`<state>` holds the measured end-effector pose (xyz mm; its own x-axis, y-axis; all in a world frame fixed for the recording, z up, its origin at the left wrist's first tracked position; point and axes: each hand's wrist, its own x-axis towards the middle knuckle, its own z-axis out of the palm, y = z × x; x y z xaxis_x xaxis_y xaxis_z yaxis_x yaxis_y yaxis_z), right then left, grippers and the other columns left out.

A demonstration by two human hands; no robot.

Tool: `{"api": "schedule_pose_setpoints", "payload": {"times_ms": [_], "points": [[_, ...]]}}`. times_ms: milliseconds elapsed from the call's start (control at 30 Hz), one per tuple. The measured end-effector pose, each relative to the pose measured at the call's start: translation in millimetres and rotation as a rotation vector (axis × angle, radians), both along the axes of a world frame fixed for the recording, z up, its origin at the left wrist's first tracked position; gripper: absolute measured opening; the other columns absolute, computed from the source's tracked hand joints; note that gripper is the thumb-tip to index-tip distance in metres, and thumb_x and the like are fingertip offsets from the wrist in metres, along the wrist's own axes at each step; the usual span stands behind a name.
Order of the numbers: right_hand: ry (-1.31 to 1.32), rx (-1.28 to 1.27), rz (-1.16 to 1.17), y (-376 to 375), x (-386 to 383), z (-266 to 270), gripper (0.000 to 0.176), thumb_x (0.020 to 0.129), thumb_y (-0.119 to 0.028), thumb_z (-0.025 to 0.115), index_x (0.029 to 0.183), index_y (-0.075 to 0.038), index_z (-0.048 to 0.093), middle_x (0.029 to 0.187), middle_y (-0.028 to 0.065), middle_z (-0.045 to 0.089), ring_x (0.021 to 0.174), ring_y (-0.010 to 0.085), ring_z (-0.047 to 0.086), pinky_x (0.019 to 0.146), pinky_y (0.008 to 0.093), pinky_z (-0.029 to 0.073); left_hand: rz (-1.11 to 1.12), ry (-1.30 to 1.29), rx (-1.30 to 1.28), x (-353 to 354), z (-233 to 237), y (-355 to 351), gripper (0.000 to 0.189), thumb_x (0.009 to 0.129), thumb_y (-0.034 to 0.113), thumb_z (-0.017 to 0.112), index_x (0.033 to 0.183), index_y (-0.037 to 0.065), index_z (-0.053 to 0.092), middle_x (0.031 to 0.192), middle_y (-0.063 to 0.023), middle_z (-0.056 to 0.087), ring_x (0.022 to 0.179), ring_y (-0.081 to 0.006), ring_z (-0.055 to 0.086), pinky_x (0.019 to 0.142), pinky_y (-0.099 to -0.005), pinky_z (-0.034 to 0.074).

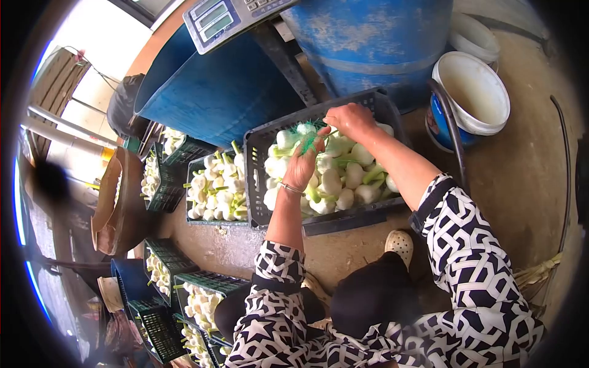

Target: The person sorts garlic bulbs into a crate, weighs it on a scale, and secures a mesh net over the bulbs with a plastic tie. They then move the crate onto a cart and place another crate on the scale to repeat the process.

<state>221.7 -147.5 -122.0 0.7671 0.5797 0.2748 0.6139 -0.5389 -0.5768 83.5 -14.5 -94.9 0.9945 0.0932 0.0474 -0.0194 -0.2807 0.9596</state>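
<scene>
A black crate full of white bulbs with short green stems stands before me. Over its left part my left hand is closed on a green net, which bunches between the fingers. Close by on the right, my right hand is closed, its fingertips pinching the net's edge near my left fingers. White bulbs show just behind the net; whether any lie inside it is unclear.
A scale display hangs above a blue bin. Behind the crate rises a blue barrel; a white bucket stands right. Green crates of bulbs are at left and lower left. A curved black bar is beside the crate.
</scene>
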Motion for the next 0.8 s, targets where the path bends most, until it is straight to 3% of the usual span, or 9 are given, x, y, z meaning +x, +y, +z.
{"api": "schedule_pose_setpoints", "payload": {"times_ms": [167,233,267,333,400,433,600,700,800], "points": [[0.017,0.08,0.053,-5,6,-3,0.028,0.087,-0.042,0.057,0.087,-0.016,0.069,0.078,0.0106,0.067,0.078,0.0342,0.064,0.068,0.0441,0.05,-0.112,0.12,0.063,1,2,4,0.046,0.098,0.036,0.045,0.13,0.005,0.055,0.094,-0.0014,0.055,0.095,-0.0145,0.048,0.092,-0.0286,0.037],[0.026,0.055,0.059,-7,3,0,0.028,0.088,-0.042,0.057,0.089,-0.016,0.068,0.079,0.0103,0.067,0.079,0.0343,0.064,0.068,0.0443,0.05,-0.114,0.072,-0.043,7,-8,7,0.045,0.098,0.036,0.04,0.113,0.001,0.065,0.124,-0.0101,0.061,0.114,-0.018,0.05,0.104,-0.0308,0.031],[-0.026,0.108,0.044,-9,-1,3,0.03,0.089,-0.041,0.055,0.088,-0.014,0.067,0.077,0.012,0.067,0.078,0.035,0.064,0.067,0.0454,0.05,-0.114,0.074,-0.042,9,-10,8,0.045,0.098,0.036,0.04,0.113,0.001,0.065,0.124,-0.0101,0.061,0.114,-0.018,0.05,0.104,-0.0308,0.031],[-0.079,0.163,0.028,-16,-6,10,0.031,0.091,-0.04,0.053,0.088,-0.011,0.065,0.076,0.0137,0.066,0.076,0.0357,0.064,0.066,0.0465,0.05,-0.01,0.1,0.041,12,-14,10,0.048,0.098,0.04,0.041,0.114,0.001,0.064,0.115,-0.0148,0.065,0.107,-0.0209,0.056,0.099,-0.0346,0.038],[-0.172,-0.121,-0.005,-37,-18,33,0.035,0.094,-0.037,0.049,0.083,-0.006,0.062,0.072,0.0181,0.065,0.073,0.0372,0.064,0.064,0.0485,0.049,0.044,0.075,0.063,14,-15,6,0.049,0.098,0.041,0.041,0.108,0.001,0.066,0.11,-0.0151,0.067,0.104,-0.0212,0.057,0.097,-0.0347,0.039],[-0.236,-0.225,-0.011,-48,-28,42,0.034,0.093,-0.033,0.05,0.081,-0.006,0.065,0.07,0.0164,0.066,0.069,0.0339,0.067,0.061,0.0448,0.052,0.096,0.054,0.083,14,-16,4,0.05,0.098,0.041,0.04,0.102,0.0,0.069,0.105,-0.0154,0.068,0.1,-0.0215,0.058,0.095,-0.0349,0.04],[-0.24,-0.423,0.152,-85,-89,45,0.024,0.084,-0.022,0.055,0.071,-0.009,0.07,0.069,0.0123,0.068,0.067,0.0277,0.068,0.059,0.0422,0.053,0.161,-0.006,0.2,20,-14,-7,0.052,0.1,0.038,0.037,0.095,-0.002,0.07,0.093,-0.0147,0.071,0.09,-0.0219,0.061,0.089,-0.0346,0.044],[0.111,-0.137,0.211,-79,-136,43,0.025,0.085,-0.025,0.056,0.075,-0.004,0.065,0.07,0.0176,0.065,0.069,0.0363,0.066,0.064,0.0465,0.053,0.244,0.027,0.114,28,-18,-7,0.052,0.101,0.034,0.035,0.091,0.0,0.073,0.088,-0.0145,0.072,0.086,-0.0213,0.063,0.09,-0.0335,0.045],[0.188,0.029,0.234,-47,-176,13,0.015,0.08,-0.014,0.055,0.082,0.0,0.06,0.07,0.0213,0.064,0.069,0.0381,0.065,0.064,0.0485,0.051,0.266,0.124,0.188,30,-6,-12,0.054,0.1,0.032,0.034,0.08,0.0,0.073,0.083,-0.0153,0.072,0.084,-0.0234,0.063,0.089,-0.034,0.045]]}}
